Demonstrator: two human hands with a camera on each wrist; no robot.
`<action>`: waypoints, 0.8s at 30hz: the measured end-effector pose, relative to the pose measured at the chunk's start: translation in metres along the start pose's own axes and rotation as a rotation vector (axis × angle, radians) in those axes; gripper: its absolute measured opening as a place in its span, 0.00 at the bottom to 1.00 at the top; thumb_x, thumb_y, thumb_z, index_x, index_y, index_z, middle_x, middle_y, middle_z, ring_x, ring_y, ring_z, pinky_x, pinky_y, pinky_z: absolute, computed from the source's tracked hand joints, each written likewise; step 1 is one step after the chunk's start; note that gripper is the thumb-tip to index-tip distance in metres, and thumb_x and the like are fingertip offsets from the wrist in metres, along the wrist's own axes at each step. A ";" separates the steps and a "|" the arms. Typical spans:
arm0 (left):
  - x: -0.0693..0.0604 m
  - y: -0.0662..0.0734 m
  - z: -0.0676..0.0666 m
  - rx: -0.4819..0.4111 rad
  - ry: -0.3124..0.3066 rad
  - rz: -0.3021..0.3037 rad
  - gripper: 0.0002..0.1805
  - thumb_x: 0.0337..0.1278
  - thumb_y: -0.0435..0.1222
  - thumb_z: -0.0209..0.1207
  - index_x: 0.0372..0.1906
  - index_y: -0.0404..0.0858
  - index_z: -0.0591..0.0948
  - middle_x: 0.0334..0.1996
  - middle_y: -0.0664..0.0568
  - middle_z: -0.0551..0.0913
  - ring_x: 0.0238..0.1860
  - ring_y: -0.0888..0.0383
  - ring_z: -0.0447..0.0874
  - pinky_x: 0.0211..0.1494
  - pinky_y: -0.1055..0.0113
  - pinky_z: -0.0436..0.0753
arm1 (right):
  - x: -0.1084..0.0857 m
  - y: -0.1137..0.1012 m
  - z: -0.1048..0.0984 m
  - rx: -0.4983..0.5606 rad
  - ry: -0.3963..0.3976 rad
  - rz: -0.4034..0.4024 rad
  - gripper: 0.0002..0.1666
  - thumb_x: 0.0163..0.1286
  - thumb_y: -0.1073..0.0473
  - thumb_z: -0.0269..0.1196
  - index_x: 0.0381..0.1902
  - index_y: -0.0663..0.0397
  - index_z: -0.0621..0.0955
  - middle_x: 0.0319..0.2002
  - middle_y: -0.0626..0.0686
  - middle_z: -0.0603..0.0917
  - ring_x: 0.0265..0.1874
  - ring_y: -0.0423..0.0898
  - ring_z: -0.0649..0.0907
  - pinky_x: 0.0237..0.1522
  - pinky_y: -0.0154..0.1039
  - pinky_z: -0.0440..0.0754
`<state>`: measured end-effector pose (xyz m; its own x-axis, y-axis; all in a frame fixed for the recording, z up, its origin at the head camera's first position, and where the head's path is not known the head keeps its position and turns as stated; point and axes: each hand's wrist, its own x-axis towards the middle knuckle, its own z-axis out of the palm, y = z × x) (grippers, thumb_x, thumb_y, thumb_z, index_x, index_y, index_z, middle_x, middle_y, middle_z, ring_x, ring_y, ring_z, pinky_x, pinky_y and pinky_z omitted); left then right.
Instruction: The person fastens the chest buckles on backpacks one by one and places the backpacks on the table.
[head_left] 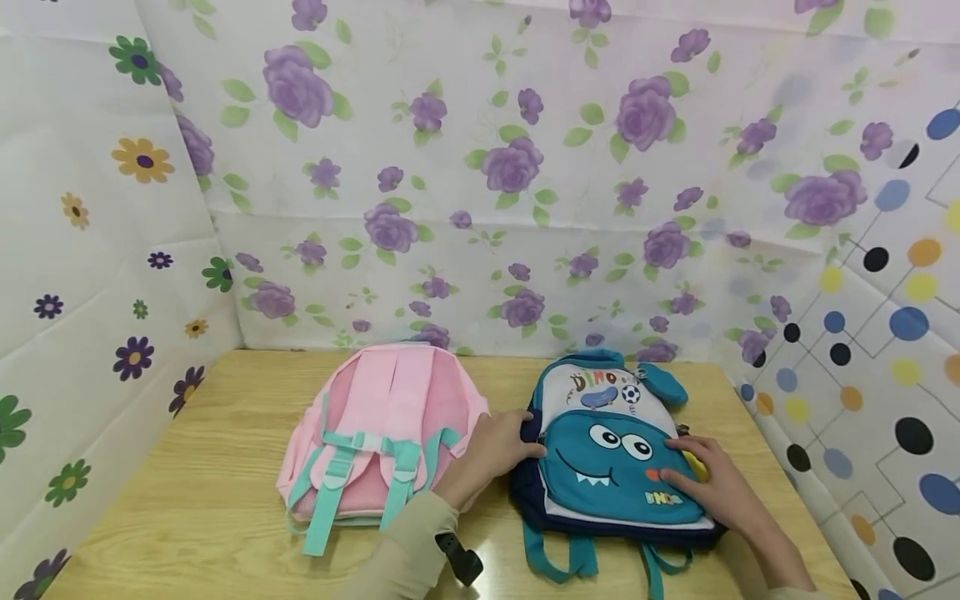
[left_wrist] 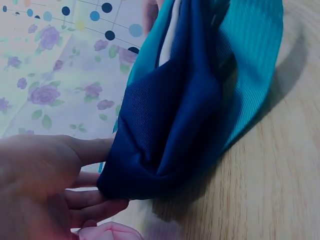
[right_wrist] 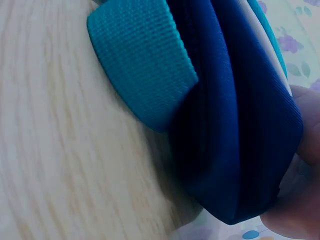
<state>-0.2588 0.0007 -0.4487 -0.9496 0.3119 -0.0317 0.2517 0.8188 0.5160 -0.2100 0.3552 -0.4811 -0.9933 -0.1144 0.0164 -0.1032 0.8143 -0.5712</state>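
Observation:
A teal, white and navy children's backpack (head_left: 600, 467) with a cartoon dinosaur face lies front side up on the wooden table. At its left edge, my left hand (head_left: 491, 450) grips the navy side, thumb over the front. The left wrist view shows that hand's fingers (left_wrist: 92, 200) round the navy side pocket (left_wrist: 155, 120). My right hand (head_left: 716, 483) holds the opposite edge, its thumb on the front near the red cheek spot. In the right wrist view, only part of that hand (right_wrist: 295, 210) appears beside the navy fabric (right_wrist: 225, 125); most fingertips are hidden.
Left of the dinosaur bag, a pink backpack (head_left: 390, 383) lies with its turquoise straps (head_left: 326, 508) up, partly behind my left forearm. Teal straps (head_left: 551, 562) trail toward the table's front. Patterned cloth (head_left: 510, 250) walls the table (head_left: 217, 467) at the back and both sides.

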 end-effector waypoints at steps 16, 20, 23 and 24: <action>-0.011 0.010 -0.030 -0.414 0.132 0.046 0.32 0.58 0.51 0.66 0.67 0.46 0.76 0.48 0.50 0.85 0.42 0.56 0.81 0.47 0.62 0.84 | -0.010 -0.011 0.005 0.094 -0.068 0.047 0.43 0.66 0.32 0.62 0.71 0.46 0.69 0.70 0.64 0.63 0.68 0.68 0.64 0.62 0.71 0.66; -0.017 0.016 -0.044 -0.463 0.142 0.069 0.34 0.59 0.52 0.65 0.69 0.48 0.73 0.49 0.51 0.83 0.44 0.56 0.79 0.47 0.61 0.82 | -0.010 -0.014 0.009 0.139 -0.086 0.052 0.41 0.67 0.32 0.62 0.71 0.43 0.69 0.71 0.62 0.63 0.68 0.65 0.65 0.61 0.67 0.70; -0.020 0.020 -0.054 -0.492 0.158 0.092 0.36 0.59 0.55 0.64 0.71 0.49 0.71 0.54 0.52 0.82 0.48 0.56 0.78 0.51 0.59 0.82 | -0.012 -0.018 0.013 0.204 -0.120 0.052 0.38 0.68 0.35 0.62 0.72 0.38 0.68 0.73 0.59 0.60 0.70 0.64 0.62 0.60 0.65 0.71; -0.021 0.020 -0.056 -0.498 0.164 0.098 0.37 0.58 0.56 0.64 0.71 0.49 0.71 0.55 0.52 0.81 0.49 0.56 0.78 0.52 0.58 0.81 | -0.013 -0.020 0.014 0.227 -0.135 0.045 0.37 0.68 0.36 0.62 0.72 0.36 0.68 0.74 0.58 0.59 0.71 0.64 0.61 0.61 0.66 0.70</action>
<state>-0.2444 -0.0165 -0.3893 -0.9530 0.2633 0.1500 0.2588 0.4492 0.8551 -0.1946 0.3329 -0.4815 -0.9791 -0.1686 -0.1141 -0.0299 0.6735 -0.7386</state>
